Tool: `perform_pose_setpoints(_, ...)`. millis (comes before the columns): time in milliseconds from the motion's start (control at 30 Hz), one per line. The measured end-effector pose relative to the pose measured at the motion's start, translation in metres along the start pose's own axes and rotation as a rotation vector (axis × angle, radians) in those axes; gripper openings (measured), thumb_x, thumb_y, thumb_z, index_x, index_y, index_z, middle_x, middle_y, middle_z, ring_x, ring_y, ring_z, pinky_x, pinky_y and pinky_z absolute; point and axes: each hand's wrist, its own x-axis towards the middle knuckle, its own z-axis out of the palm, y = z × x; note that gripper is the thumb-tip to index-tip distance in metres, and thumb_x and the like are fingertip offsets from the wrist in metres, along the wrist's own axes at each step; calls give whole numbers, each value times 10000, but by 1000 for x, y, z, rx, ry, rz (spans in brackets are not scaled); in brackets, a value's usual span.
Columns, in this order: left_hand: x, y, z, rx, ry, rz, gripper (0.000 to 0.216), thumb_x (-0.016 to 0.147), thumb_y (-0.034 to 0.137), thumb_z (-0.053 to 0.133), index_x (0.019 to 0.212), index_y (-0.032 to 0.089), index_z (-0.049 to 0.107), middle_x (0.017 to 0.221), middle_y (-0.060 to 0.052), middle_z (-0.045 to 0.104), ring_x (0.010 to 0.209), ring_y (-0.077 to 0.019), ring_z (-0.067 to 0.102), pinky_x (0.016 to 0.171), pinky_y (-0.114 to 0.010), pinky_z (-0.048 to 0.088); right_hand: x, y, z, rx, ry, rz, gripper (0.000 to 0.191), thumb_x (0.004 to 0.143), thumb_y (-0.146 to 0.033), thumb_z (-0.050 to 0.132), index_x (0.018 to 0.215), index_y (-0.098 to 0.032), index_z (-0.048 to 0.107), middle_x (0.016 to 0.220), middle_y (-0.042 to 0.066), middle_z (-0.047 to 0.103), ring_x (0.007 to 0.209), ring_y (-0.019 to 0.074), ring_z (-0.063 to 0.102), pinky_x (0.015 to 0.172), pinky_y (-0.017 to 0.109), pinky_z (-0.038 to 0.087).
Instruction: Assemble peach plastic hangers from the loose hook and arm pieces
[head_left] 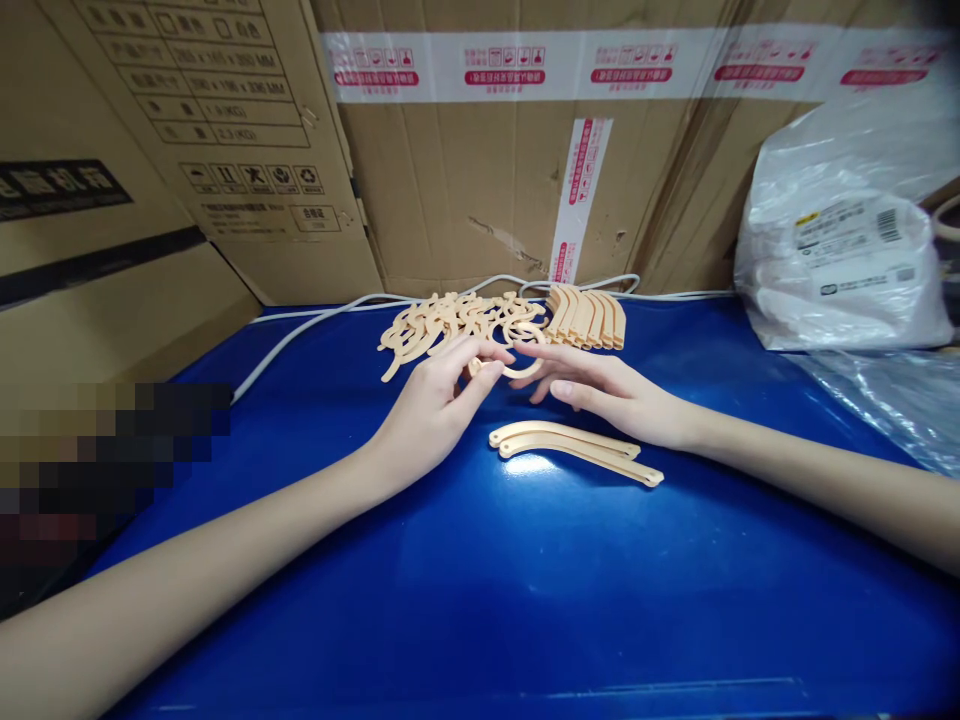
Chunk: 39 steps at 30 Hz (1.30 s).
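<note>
My left hand (450, 395) pinches a curved beige plastic hook (534, 362) between thumb and fingers; the hook's round bend points right, above the blue table (420, 600). Beside that bend is my right hand (600, 385), thumb and fingers apart, its index fingertip close to the hook. Whether it touches cannot be made out. Just below the right hand lie two long, slightly bent beige plastic arms (577, 450), side by side, with small holes at their ends. Behind both hands a loose heap of similar hooks (420, 330) is spread out.
To the right of the heap stands a neat row of stacked beige arms (589, 318). A white cable (300, 345) runs along the back. Cardboard boxes (465, 190) wall off the rear and left. A white plastic bag (847, 240) sits at the back right, with clear film (877, 400) before it.
</note>
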Motion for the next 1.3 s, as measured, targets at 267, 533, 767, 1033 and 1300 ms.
perform_pose_setpoints(267,-7,7,6,-148,-179,13,251,927,380,520,1103,217,595,978,-3,662,775,-110,602,625,-218,447,3,11,-3,225,43,201,310,858,-344,599,1139,-240,679,1001,29,719,886,154,638,733,279,488)
perform_pose_setpoints(533,-7,4,1,342,-220,419,197,960,248,461,1108,192,579,1071,-38,630,1006,-159,586,831,-268,460,5,15,-4,366,148,230,203,806,-259,649,987,-184,704,795,-4,690,677,85,587,685,252,478)
perform_pose_setpoints(767,-6,2,2,276,-50,367,96,911,254,564,929,169,606,893,-7,660,846,-122,599,727,-222,447,7,12,-1,560,261,275,202,791,-318,683,786,-169,546,794,4,660,640,91,587,596,233,450)
perform_pose_setpoints(1033,-8,3,4,341,-86,482,109,927,263,533,895,171,583,862,-8,658,806,-137,578,702,-243,443,7,8,-1,289,65,221,242,863,-381,589,769,-163,639,703,-9,634,587,76,513,574,227,404)
perform_pose_setpoints(1300,-8,8,2,382,-111,426,284,920,328,535,1140,150,514,1105,-58,620,1011,-164,567,876,-275,436,8,12,-1,483,257,299,259,840,-377,616,712,-157,567,659,-11,603,535,69,486,543,228,382)
